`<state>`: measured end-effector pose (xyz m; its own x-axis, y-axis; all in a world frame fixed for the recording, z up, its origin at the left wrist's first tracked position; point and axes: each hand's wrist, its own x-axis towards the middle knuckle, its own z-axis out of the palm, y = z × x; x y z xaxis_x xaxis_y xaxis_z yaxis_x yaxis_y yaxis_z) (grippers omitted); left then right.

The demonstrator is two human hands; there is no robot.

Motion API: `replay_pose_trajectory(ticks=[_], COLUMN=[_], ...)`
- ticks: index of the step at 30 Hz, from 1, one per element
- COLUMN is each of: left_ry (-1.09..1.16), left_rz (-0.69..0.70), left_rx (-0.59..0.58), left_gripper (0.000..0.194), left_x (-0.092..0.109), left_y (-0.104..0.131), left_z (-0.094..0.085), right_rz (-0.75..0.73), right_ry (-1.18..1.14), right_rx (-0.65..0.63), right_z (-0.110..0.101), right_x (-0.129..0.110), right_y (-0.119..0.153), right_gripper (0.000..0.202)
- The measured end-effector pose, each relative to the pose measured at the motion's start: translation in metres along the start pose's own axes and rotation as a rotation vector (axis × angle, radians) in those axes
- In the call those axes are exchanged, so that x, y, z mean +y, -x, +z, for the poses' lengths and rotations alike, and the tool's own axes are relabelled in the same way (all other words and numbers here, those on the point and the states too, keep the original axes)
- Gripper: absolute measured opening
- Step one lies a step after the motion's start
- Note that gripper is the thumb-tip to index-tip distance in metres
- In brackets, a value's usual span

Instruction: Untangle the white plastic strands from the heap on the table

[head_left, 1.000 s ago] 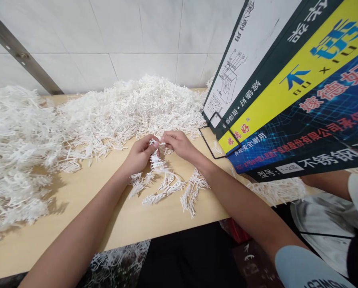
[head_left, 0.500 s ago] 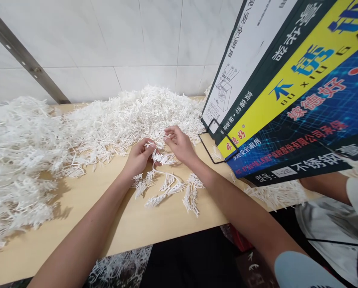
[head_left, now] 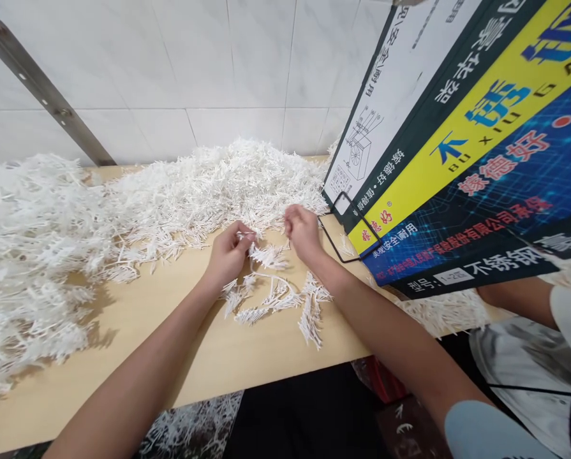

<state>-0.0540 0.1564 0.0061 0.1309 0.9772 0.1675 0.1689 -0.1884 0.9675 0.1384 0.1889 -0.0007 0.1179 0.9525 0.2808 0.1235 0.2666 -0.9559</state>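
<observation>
My left hand (head_left: 229, 252) is closed in a pinch on a white, finely branched plastic sprig (head_left: 268, 256), whose feathery tips stick out to the right of the fingertips. To the right, apart from it, my right hand (head_left: 305, 234) is curled closed near the foot of the white pile. Whatever its fingers may hold is hidden. Below both hands, several loose white branched pieces (head_left: 278, 296) lie on the tabletop, one of them close under my right wrist.
A long heap of white sprigs (head_left: 228, 182) runs along the tiled wall (head_left: 237, 76) and down the left side of the table (head_left: 194, 376). A large printed box (head_left: 438, 166) stands on the right, with a black wire frame (head_left: 330, 239) at its corner. Another person's arm (head_left: 515, 298) shows beyond it.
My right hand has moved right, away from my left hand, and its fingers have curled in. My left hand still pinches the sprig. The view has shifted slightly.
</observation>
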Motion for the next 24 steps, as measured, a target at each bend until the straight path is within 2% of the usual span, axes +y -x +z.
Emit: replay_pose_trajectory(ticks=[2, 3, 5, 7, 10, 13, 16, 19, 24], left_ry=[0.029, 0.048, 0.060, 0.034, -0.004, -0.024, -0.053, -0.060, -0.011], left_rz=[-0.019, -0.027, -0.025, -0.010, -0.020, -0.023, -0.023, -0.045, -0.038], left_rx=[0.064, 0.087, 0.093, 0.069, 0.070, 0.093, 0.079, -0.001, -0.081], left_gripper=[0.024, 0.025, 0.026, 0.028, 0.030, 0.031, 0.032, 0.034, 0.042], left_x=[0.003, 0.005, 0.012, 0.016, 0.016, 0.011, 0.008, 0.007, 0.008], left_y=[0.002, 0.003, 0.004, 0.004, 0.004, 0.005, 0.005, 0.005, 0.004], left_z=[-0.005, -0.007, -0.009, -0.008, -0.006, -0.007, -0.009, -0.009, -0.010], right_rz=[0.017, -0.009, -0.109, -0.204, -0.246, -0.194, -0.176, -0.132, 0.070], right_ry=[-0.079, -0.069, 0.025, 0.112, 0.133, 0.145, 0.258, 0.314, 0.104], right_rx=[0.107, 0.084, -0.061, -0.165, -0.224, -0.419, -0.631, -0.656, -0.605], right_z=[0.000, 0.002, 0.006, 0.009, 0.008, 0.000, -0.006, -0.001, 0.013], right_x=[0.001, 0.000, -0.007, -0.015, -0.026, -0.038, -0.049, -0.049, -0.027], right_y=[-0.002, -0.001, 0.003, 0.009, 0.017, 0.019, 0.022, 0.026, 0.027], right_gripper=[0.039, 0.035, 0.021, 0.024, 0.023, 0.035, 0.044, 0.040, 0.031])
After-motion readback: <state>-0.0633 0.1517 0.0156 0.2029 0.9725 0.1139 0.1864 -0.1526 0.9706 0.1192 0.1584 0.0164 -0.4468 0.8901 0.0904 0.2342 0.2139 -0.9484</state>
